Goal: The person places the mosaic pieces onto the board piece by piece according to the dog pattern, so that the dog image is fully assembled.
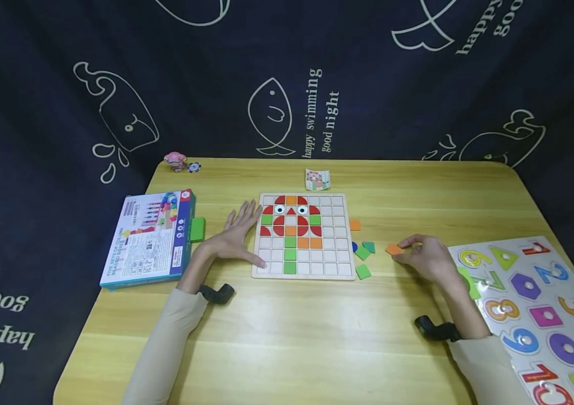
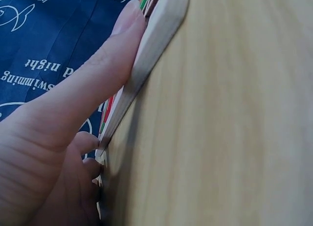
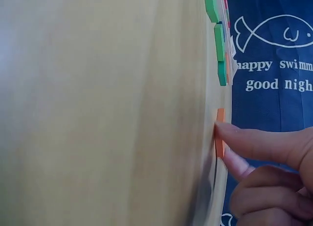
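Note:
A pale wooden grid board (image 1: 327, 264) lies mid-table, partly filled with red, orange, green and eye-marked tiles that make a bird-like figure. At the board's left edge my left hand (image 1: 233, 239) rests with fingers spread, the thumb on its lower left corner; in the left wrist view the thumb (image 2: 98, 74) lies against the rim. To the right of the board, my right hand (image 1: 426, 256) pinches an orange square tile (image 1: 394, 249) between thumb and finger. The right wrist view shows this orange tile (image 3: 220, 133) on edge, close to the tabletop.
Loose green tiles (image 1: 363, 272), a blue piece and an orange tile (image 1: 355, 225) lie beside the board. A small picture card (image 1: 317, 180) stands behind it. A toy box (image 1: 150, 236) and green block (image 1: 198, 229) are left; a number puzzle board (image 1: 515, 298) is right.

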A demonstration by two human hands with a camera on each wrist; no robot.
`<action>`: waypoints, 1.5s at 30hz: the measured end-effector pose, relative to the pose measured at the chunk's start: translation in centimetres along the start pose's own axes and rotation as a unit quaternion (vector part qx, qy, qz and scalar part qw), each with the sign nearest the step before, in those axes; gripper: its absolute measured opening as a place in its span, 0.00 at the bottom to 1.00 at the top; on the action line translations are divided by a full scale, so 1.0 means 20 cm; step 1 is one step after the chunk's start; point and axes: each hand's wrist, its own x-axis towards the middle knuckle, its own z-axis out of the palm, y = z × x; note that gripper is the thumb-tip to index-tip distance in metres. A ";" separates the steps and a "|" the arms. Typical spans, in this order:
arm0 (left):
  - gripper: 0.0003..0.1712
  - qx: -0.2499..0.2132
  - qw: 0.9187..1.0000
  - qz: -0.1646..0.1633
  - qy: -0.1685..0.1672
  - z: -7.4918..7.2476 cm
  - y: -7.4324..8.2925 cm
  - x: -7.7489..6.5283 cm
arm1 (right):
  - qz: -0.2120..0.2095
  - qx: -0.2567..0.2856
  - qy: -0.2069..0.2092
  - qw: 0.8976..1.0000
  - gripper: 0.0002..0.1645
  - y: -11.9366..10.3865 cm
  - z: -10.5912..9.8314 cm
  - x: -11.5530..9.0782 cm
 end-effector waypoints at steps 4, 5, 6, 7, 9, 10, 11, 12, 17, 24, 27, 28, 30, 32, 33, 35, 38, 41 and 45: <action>0.81 -0.005 1.000 -0.004 0.000 0.00 0.00 0.00 | -0.015 -0.020 0.015 1.000 0.24 -0.01 0.01 0.02; 0.81 -0.005 1.000 -0.005 -0.001 0.00 0.00 0.00 | -0.014 -0.025 0.016 0.999 0.24 -0.01 0.01 0.02; 0.81 -0.004 1.000 -0.007 -0.002 0.00 0.00 0.00 | -0.012 -0.030 0.015 0.999 0.24 -0.01 0.01 0.02; 0.81 -0.003 1.000 -0.008 -0.003 0.00 0.00 0.00 | -0.012 -0.035 0.014 0.999 0.24 -0.02 0.02 0.02; 0.81 -0.001 1.000 -0.010 -0.003 0.00 0.00 0.00 | -0.017 -0.046 0.012 0.999 0.24 -0.03 0.02 0.02; 0.81 0.000 1.000 -0.011 -0.003 0.00 0.00 0.00 | -0.025 -0.049 0.011 0.998 0.24 -0.04 0.03 0.02; 0.81 0.000 1.000 -0.010 -0.004 0.00 0.00 -0.01 | -0.035 -0.052 0.011 0.998 0.24 -0.05 0.03 0.02; 0.81 0.000 1.000 -0.010 -0.004 0.00 0.00 0.00 | -0.046 -0.052 0.009 0.998 0.23 -0.07 0.03 0.02; 0.81 -0.003 1.000 -0.007 -0.005 0.00 0.00 -0.01 | -0.115 -0.027 -0.012 0.993 0.19 -0.24 0.09 0.01; 0.81 -0.010 1.000 -0.011 -0.003 0.01 0.00 -0.02 | -0.190 -0.008 -0.075 0.979 0.14 -0.55 0.33 0.00; 0.81 -0.008 1.000 -0.009 -0.001 0.01 -0.01 -0.01 | -0.206 -0.034 -0.079 0.975 0.13 -0.63 0.41 0.00; 0.81 -0.007 1.000 -0.009 -0.001 0.02 -0.01 -0.01 | -0.208 -0.043 -0.077 0.974 0.14 -0.65 0.43 0.01; 0.81 -0.006 1.000 -0.009 0.000 0.02 -0.01 -0.01 | -0.209 -0.061 -0.071 0.973 0.14 -0.68 0.46 0.01; 0.82 -0.004 1.000 -0.008 0.000 0.01 -0.01 0.00 | -0.211 -0.075 -0.064 0.973 0.14 -0.69 0.48 0.02; 0.82 -0.004 1.000 -0.008 0.000 0.01 -0.01 0.00 | -0.208 -0.078 -0.063 0.973 0.14 -0.70 0.49 0.02; 0.82 -0.004 1.000 -0.007 0.000 0.01 -0.01 0.00 | -0.209 -0.084 -0.059 0.973 0.13 -0.71 0.50 0.03; 0.82 -0.006 1.000 -0.008 -0.001 0.01 -0.01 0.00 | -0.208 -0.086 -0.058 0.973 0.13 -0.71 0.50 0.04; 0.82 -0.005 1.000 -0.008 -0.001 0.00 0.00 0.00 | -0.209 -0.083 -0.059 0.973 0.13 -0.71 0.51 0.05; 0.82 -0.001 1.000 -0.011 0.000 0.00 0.00 0.00 | -0.216 -0.067 -0.061 0.972 0.12 -0.69 0.51 0.06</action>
